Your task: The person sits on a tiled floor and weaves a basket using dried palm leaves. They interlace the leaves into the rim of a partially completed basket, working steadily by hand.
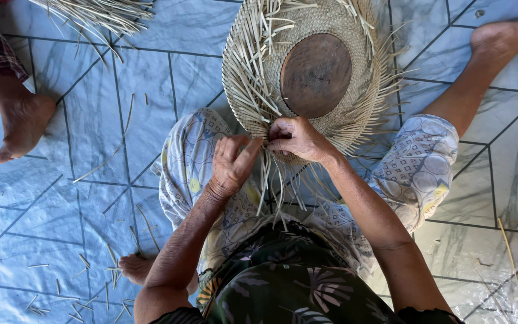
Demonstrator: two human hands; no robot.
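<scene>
A half-woven straw hat (253, 66) lies on my lap with a round brown wooden form (316, 74) set in its crown. Loose pale straw strips stick out all around its brim and hang down toward me. My left hand (232, 163) holds several strips at the near edge of the brim, fingers bent around them. My right hand (295, 138) pinches strips at the same edge, just right of the left hand. Both hands touch the weave.
I sit on a grey tiled floor (91, 120) with my legs spread. Cut straw bits (79, 276) litter the floor at lower left. A bundle of straw (100, 12) lies at the top left. Another person's foot (22, 123) rests at the left.
</scene>
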